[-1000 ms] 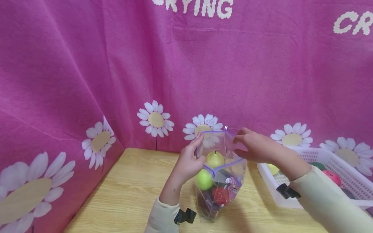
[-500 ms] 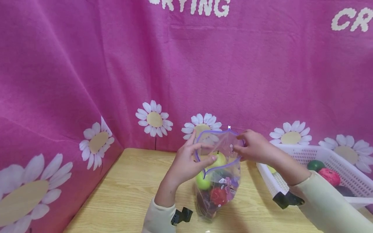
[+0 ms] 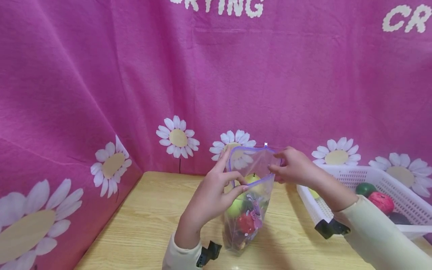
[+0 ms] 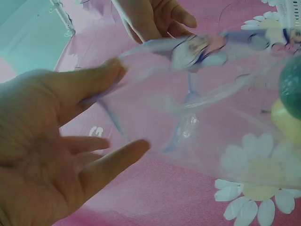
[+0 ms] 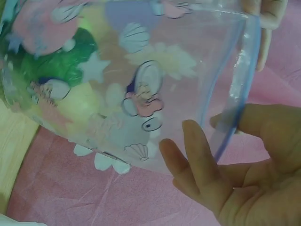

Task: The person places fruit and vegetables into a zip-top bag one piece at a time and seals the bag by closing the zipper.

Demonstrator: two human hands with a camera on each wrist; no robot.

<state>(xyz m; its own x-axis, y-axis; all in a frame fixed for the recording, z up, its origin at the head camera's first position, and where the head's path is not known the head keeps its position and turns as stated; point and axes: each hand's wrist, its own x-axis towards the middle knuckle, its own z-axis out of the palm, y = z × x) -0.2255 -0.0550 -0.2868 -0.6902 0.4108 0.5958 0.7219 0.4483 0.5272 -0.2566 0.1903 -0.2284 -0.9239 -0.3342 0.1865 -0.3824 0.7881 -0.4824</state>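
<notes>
I see the clear bag [image 3: 255,210] on the table [image 3: 162,210], left of the white basket [image 3: 311,210] | left hand [image 3: 210,192], farther from the basket: thumb and finger clamped on the bag's rim | right hand [image 3: 298,168], nearer it: thumb and fingers likewise | red fruit [image 3: 246,224] shows through the bag

A right hand [image 5: 254,193] grips a clear bag [image 5: 141,92] printed with cartoon figures, shells and stars, 1 green object [image 5: 70,59] showing through, as a left hand [image 5: 272,16] appears at the mouth, pink fabric [image 5: 94,193] behind.
</notes>
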